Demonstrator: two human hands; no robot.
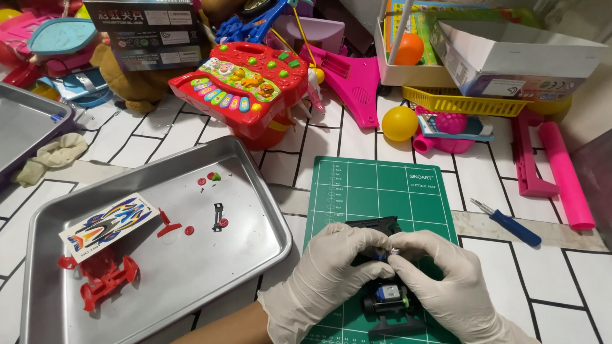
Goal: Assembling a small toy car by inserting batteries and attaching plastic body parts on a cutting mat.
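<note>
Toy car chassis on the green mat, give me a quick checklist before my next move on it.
1. Chassis over the mat: ok.
2. Left hand and right hand both gripping it: ok.
3. Screwdriver beside the mat, on the right: ok.
4. Small red parts inside the tray: ok.
5. Red body shell and sticker sheet in the tray: ok.
6. Piece pinched between the fingertips seated: cannot tell.

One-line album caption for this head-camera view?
Both gloved hands, left hand and right hand, hold a black toy car chassis over a green mat.
</note>
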